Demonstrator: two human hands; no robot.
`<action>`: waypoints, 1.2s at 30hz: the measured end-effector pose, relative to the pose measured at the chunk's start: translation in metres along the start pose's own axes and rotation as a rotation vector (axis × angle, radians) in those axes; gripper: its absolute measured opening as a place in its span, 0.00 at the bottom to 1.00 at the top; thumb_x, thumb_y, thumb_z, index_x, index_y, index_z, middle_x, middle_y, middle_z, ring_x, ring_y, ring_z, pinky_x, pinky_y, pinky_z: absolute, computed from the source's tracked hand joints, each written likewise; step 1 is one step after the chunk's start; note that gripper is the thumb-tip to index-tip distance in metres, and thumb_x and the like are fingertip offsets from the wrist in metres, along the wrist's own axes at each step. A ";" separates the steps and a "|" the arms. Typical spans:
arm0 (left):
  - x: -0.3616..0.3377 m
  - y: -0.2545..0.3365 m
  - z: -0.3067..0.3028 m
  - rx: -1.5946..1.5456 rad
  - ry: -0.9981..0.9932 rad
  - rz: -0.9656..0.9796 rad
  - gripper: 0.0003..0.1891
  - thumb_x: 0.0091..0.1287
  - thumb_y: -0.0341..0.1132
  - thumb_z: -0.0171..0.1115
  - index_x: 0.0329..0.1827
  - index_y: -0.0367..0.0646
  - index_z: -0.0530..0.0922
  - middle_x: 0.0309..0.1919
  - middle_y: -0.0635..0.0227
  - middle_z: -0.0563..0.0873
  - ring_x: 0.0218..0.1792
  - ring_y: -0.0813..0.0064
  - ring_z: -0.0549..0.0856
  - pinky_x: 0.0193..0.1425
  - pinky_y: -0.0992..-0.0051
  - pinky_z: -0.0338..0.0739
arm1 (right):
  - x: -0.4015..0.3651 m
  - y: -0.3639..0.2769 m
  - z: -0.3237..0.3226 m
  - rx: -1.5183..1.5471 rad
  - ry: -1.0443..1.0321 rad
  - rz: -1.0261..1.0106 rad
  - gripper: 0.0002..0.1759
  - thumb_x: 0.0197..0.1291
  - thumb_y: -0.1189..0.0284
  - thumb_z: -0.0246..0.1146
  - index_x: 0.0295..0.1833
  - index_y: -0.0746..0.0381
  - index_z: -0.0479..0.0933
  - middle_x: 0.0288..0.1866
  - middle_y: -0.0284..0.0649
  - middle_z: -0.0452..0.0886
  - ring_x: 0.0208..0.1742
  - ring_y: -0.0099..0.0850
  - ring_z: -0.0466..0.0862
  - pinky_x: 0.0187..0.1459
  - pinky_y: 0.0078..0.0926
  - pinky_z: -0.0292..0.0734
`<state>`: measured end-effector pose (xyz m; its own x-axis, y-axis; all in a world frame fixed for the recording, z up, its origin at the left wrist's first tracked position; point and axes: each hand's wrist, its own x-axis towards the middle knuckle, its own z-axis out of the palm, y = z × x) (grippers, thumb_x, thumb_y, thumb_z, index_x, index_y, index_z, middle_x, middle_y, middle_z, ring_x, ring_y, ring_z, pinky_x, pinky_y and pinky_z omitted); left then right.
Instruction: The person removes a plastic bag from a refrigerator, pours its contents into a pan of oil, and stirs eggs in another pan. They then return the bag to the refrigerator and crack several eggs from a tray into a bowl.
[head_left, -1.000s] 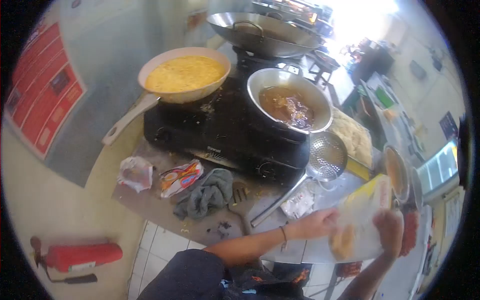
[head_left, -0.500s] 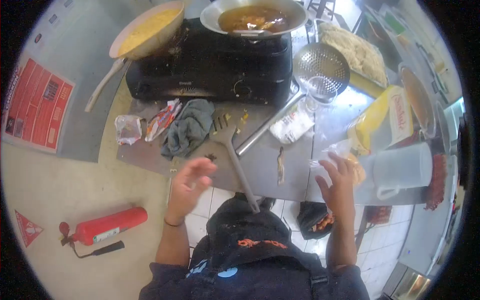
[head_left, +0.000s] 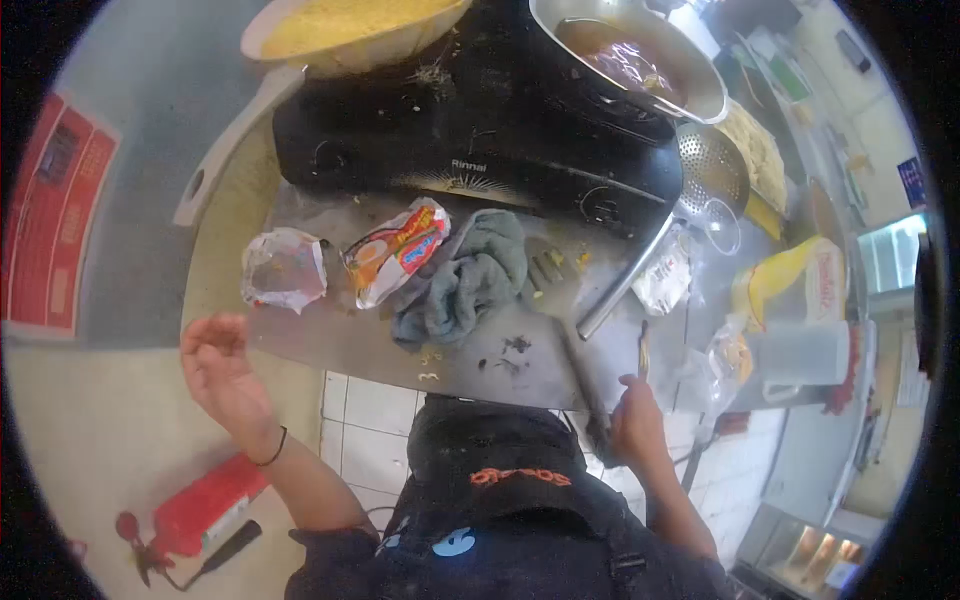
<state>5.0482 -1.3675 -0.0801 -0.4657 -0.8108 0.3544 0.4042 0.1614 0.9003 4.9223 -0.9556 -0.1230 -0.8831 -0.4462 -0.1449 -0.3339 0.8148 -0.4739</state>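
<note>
My left hand (head_left: 222, 372) is off the front left of the counter, palm up, with fingers loosely bent, apart and holding nothing. My right hand (head_left: 642, 425) is closed at the handle end of a grey slotted turner (head_left: 578, 365), which sticks out over the counter's front edge; the fingertips are partly hidden. The turner's slotted head lies flat beside a crumpled grey-green cloth (head_left: 465, 285). Just above my right hand lies a thin strip-like thing (head_left: 644, 350), whose kind I cannot make out. A long-handled skimmer (head_left: 712, 170) rests to the right of the stove.
A black gas stove (head_left: 470, 140) carries a pan of yellow food (head_left: 350, 25) and a metal wok of brown liquid (head_left: 625, 65). Torn wrappers (head_left: 397, 252) lie in front. On the right are a white packet (head_left: 665, 275), plastic bag (head_left: 725, 365) and clear jug (head_left: 800, 355). A fire extinguisher (head_left: 205, 505) is lower left.
My right hand has left the plastic bag and come left and down to the turner's handle. My left hand has moved left. The view has shifted, moving the stove and counter things rightward.
</note>
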 end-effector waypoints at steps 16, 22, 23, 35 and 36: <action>0.113 -0.015 -0.033 -0.189 -0.116 -0.023 0.17 0.65 0.38 0.53 0.53 0.38 0.67 0.45 0.62 0.77 0.46 0.72 0.78 0.53 0.70 0.73 | -0.072 -0.001 0.008 0.483 0.339 0.446 0.10 0.56 0.74 0.54 0.43 0.65 0.71 0.28 0.39 0.73 0.30 0.34 0.75 0.32 0.30 0.71; 0.142 -0.005 0.015 -0.167 -0.281 -0.303 0.27 0.66 0.52 0.44 0.59 0.40 0.64 0.48 0.61 0.77 0.45 0.65 0.79 0.45 0.69 0.76 | 0.010 -0.062 -0.100 0.022 0.498 0.047 0.17 0.57 0.76 0.55 0.53 0.67 0.70 0.37 0.46 0.76 0.39 0.32 0.76 0.42 0.27 0.71; 0.153 -0.009 0.019 -0.153 -0.439 -0.352 0.29 0.67 0.54 0.42 0.61 0.38 0.62 0.48 0.58 0.76 0.45 0.63 0.79 0.43 0.68 0.78 | 0.030 -0.069 -0.119 -0.003 0.541 -0.003 0.19 0.55 0.80 0.55 0.55 0.67 0.69 0.45 0.50 0.78 0.46 0.35 0.78 0.48 0.28 0.70; 0.176 -0.004 0.072 -0.854 -0.593 -1.045 0.13 0.64 0.37 0.52 0.46 0.41 0.64 0.30 0.70 0.72 0.20 0.83 0.70 0.21 0.81 0.72 | 0.223 -0.438 -0.186 -1.181 0.052 -0.132 0.07 0.50 0.76 0.55 0.34 0.62 0.78 0.30 0.45 0.79 0.33 0.39 0.81 0.33 0.34 0.75; 0.178 -0.006 0.071 -0.864 -0.639 -1.060 0.12 0.64 0.36 0.51 0.46 0.42 0.63 0.30 0.70 0.71 0.19 0.83 0.70 0.21 0.80 0.72 | 0.228 -0.439 -0.174 -1.138 0.044 -0.221 0.07 0.49 0.75 0.55 0.33 0.64 0.78 0.30 0.47 0.80 0.33 0.41 0.81 0.34 0.36 0.77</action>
<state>4.9069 -1.4730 -0.0041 -0.9929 0.0745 -0.0931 -0.1094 -0.8802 0.4618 4.8104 -1.3507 0.2032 -0.7715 -0.6256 -0.1160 -0.5664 0.5923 0.5730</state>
